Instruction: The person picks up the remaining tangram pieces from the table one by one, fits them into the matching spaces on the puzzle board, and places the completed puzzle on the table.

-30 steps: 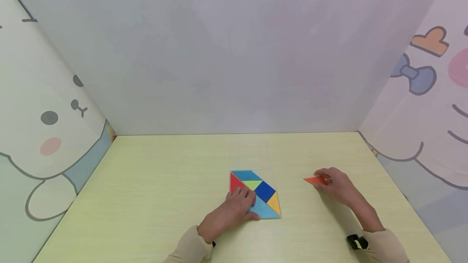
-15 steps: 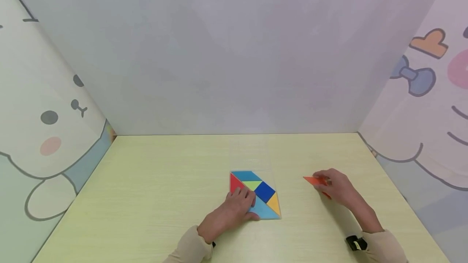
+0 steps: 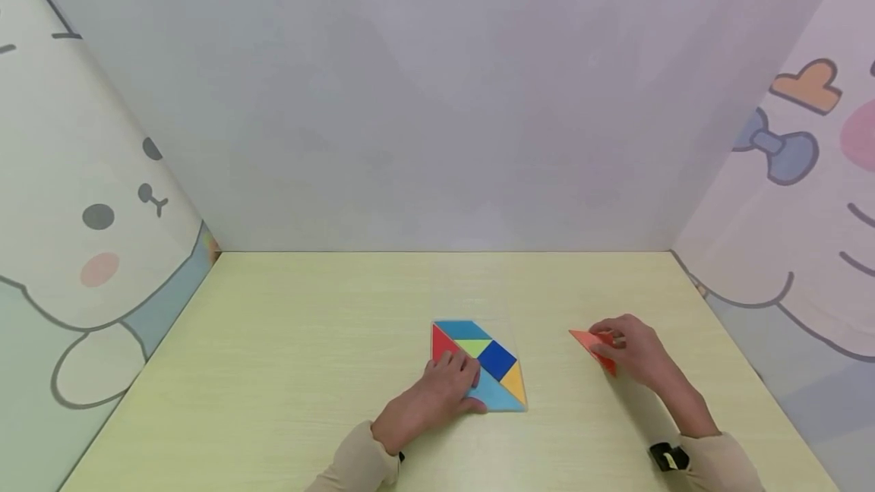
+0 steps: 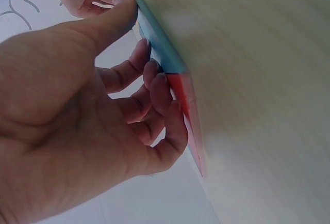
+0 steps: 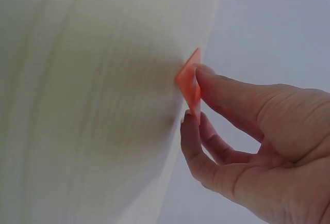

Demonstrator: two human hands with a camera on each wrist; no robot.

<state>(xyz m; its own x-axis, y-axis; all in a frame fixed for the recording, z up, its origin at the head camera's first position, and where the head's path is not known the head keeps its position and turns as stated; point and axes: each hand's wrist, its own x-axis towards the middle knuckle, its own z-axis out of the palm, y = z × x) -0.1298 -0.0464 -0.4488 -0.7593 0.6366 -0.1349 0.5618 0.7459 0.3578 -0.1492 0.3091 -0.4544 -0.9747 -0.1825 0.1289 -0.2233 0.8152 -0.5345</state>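
Observation:
Flat coloured tangram pieces lie fitted together mid-table in the head view: a red triangle [image 3: 443, 339], blue parallelogram [image 3: 462, 329], lime triangle [image 3: 472, 346], dark blue square [image 3: 497, 361], yellow triangle [image 3: 515, 383] and large light-blue triangle [image 3: 497, 395]. My left hand [image 3: 444, 389] rests on their lower left, covering part of the red and light-blue ones. Its fingers [image 4: 160, 95] lie bent on top, the thumb at the near edge. To the right, my right hand [image 3: 636, 348] pinches an orange triangle [image 5: 192, 87] between thumb and fingertips, tilted, close over the table.
The pale wooden table [image 3: 307, 340] spreads around both hands. A grey wall [image 3: 437, 97] rises behind it. Side panels with cartoon drawings [image 3: 99, 216] border it left and right. A faint clear outline shows on the tabletop behind the pieces.
The orange triangle has turned in my right hand's fingers, showing more of its face, with its lower corner now pointing toward the near edge. My left hand stays in place.

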